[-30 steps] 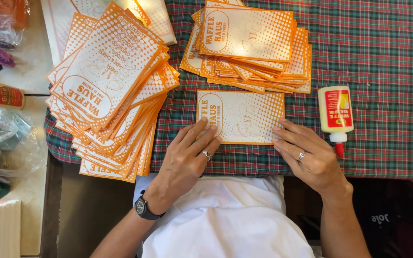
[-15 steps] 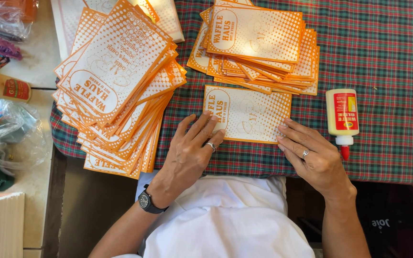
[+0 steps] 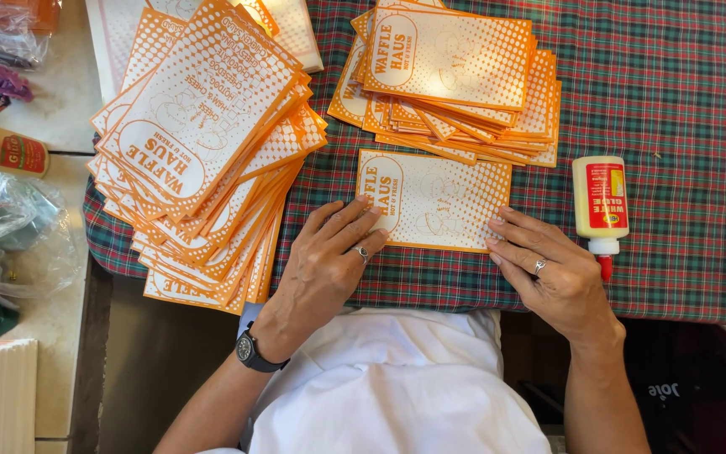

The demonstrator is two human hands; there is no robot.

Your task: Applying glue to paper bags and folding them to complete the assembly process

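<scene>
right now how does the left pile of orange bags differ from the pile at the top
The left pile is taller, fanned out and slanted, hanging over the cloth's edge. The top pile is smaller and lies squarer, wholly on the cloth. Both hold the same orange-and-white printed paper bags.

Left hand (image 3: 325, 261) and right hand (image 3: 548, 269) press flat on one orange paper bag (image 3: 439, 200) between two bag stacks, glue bottle (image 3: 601, 206) right
</scene>
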